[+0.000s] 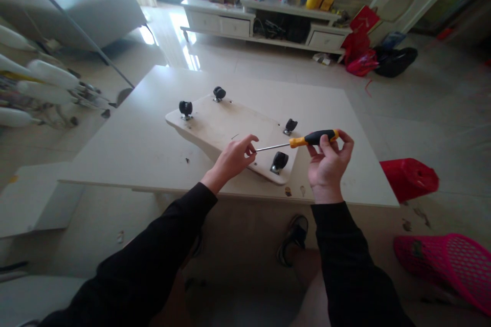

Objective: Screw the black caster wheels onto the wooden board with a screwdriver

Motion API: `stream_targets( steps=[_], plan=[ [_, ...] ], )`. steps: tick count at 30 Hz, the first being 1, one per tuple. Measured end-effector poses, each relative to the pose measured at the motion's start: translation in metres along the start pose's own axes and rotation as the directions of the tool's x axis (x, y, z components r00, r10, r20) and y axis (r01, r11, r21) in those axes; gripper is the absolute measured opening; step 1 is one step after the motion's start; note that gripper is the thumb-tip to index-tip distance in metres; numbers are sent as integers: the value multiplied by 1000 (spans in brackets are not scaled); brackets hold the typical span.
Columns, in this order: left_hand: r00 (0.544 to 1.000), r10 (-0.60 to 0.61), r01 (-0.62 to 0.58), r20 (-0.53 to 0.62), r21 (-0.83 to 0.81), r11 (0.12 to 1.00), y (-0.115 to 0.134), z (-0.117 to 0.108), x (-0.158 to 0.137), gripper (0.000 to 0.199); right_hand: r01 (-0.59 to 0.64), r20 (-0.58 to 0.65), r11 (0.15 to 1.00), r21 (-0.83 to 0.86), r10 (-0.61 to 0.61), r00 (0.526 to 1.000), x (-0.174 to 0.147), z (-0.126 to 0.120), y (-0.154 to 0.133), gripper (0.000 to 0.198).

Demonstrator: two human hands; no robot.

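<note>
My right hand (329, 166) is wrapped round the black and yellow handle of a screwdriver (299, 142), held almost level with its shaft pointing left. At the shaft's tip, the fingers of my left hand (235, 157) are pinched together; anything small between them is too hidden to name. Below both hands lies a pale board (226, 125) with rounded corners, casters facing up. Black casters on metal plates stand at its corners: a near-right caster (280, 161), a far-right caster (290, 125), a left caster (186, 108) and a far-left caster (219, 93).
The board rests on a white table (126, 148), with a small dark piece (187, 160) to its left. Right of the table are a red bin (410, 179) and a pink basket (448, 260) on the floor. A white cabinet (215, 23) stands along the far wall.
</note>
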State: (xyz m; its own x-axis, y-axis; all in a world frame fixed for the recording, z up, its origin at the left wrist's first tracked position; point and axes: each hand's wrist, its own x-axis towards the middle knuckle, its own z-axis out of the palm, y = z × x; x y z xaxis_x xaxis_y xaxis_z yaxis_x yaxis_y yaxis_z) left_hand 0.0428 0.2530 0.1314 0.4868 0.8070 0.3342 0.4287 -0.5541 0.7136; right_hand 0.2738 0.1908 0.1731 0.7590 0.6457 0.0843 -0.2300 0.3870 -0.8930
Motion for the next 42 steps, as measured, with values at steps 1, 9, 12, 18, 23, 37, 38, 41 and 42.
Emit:
stream_targets(
  steps=[1,9,12,18,23,37,38,41,42],
  plan=[
    [1000,-3,3,5,15,1000,0,0,0,38,2,-1,1000,-6,-2,1000,0,0,0,54],
    [993,71,-92,89,261,961,-2,0,-3,40,72,36,996,-46,-70,997,-4,5,-2,59],
    [986,106,-141,125,323,936,2,2,-4,40,116,39,990,-78,-113,993,-5,6,-1,62],
    [993,87,-107,81,293,950,8,5,-5,35,159,89,985,-72,-152,984,-7,8,-3,50],
    [1000,-12,15,-18,173,985,14,5,-2,38,283,15,949,-138,-283,959,-4,6,-9,56],
    [961,-28,134,276,-373,918,26,15,0,37,309,-238,934,-178,-346,908,20,-15,-32,51],
    [959,-25,133,282,-370,919,26,16,0,41,303,-234,938,-170,-337,912,20,-15,-33,51],
    [951,-27,140,308,-352,925,26,18,2,52,326,-173,932,-157,-351,920,15,-10,-33,53],
    [947,-31,147,320,-346,927,26,19,3,55,340,-144,926,-165,-364,920,11,-8,-33,54]
  ],
)
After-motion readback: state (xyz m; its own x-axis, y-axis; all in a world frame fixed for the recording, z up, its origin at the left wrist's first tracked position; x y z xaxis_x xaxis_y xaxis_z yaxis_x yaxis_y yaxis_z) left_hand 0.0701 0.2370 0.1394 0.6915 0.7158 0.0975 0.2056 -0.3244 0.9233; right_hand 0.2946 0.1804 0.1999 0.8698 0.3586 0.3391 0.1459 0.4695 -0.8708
